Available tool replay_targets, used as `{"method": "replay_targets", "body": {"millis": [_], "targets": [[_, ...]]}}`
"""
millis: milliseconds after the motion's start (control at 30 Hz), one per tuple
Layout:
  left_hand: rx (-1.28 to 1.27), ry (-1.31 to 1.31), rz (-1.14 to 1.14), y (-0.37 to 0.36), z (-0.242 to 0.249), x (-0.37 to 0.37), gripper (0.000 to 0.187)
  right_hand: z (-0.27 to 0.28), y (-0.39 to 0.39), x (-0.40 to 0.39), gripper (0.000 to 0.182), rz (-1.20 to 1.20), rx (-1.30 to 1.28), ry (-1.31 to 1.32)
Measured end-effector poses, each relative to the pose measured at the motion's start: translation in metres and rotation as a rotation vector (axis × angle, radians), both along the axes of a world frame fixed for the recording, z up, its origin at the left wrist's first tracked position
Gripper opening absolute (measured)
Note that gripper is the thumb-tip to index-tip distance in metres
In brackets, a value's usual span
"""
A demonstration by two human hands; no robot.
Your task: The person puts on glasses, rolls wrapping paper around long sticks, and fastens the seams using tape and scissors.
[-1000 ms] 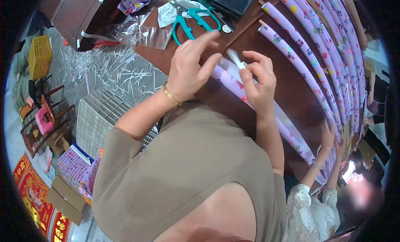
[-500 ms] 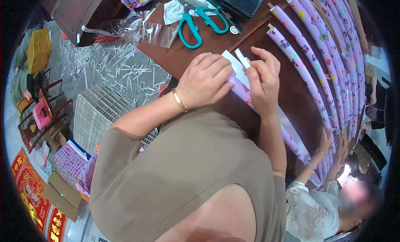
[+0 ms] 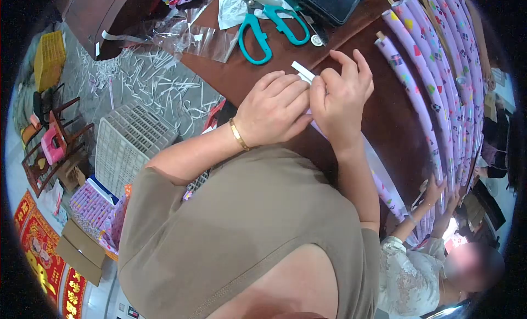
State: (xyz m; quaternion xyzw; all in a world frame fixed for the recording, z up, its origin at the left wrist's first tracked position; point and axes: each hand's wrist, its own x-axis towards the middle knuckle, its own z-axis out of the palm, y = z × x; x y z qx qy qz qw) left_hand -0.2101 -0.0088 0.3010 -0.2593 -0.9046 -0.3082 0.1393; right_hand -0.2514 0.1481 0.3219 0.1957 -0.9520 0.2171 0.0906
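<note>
A lilac patterned paper roll (image 3: 387,194) runs diagonally from my hands toward the lower right, along the brown tabletop. My left hand (image 3: 276,108), with a gold bracelet at the wrist, is closed over the roll's upper end. Right against it, my right hand (image 3: 341,99) has thumb and index finger pinched at a narrow white strip (image 3: 302,71), its other fingers raised. The strip pokes out above the two hands. My fingers hide the roll's end and where the strip meets it.
Teal-handled scissors (image 3: 255,42) and clear plastic film (image 3: 206,36) lie at the table's far side. More patterned rolls (image 3: 428,77) line the right, where a co-worker's hands (image 3: 433,194) touch them. At left are a grey crate (image 3: 132,146) and floor scraps (image 3: 181,91).
My right hand has moved left and up against my left hand, its thumb and index finger now pinched beside it. The co-worker's rolls have shifted slightly right in view.
</note>
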Motion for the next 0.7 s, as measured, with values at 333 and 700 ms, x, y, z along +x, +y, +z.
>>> {"method": "replay_targets", "body": {"millis": [333,700], "targets": [[0.008,-0.054,-0.011,0.0005,-0.0021,0.001,0.037,0.0029,0.0053,0.0102,0.013,-0.079,0.145,0.024],[0.018,-0.056,0.049,0.0027,-0.0018,0.0001,0.033,0.0018,0.0036,0.0086,0.014,-0.094,0.143,0.027]]}}
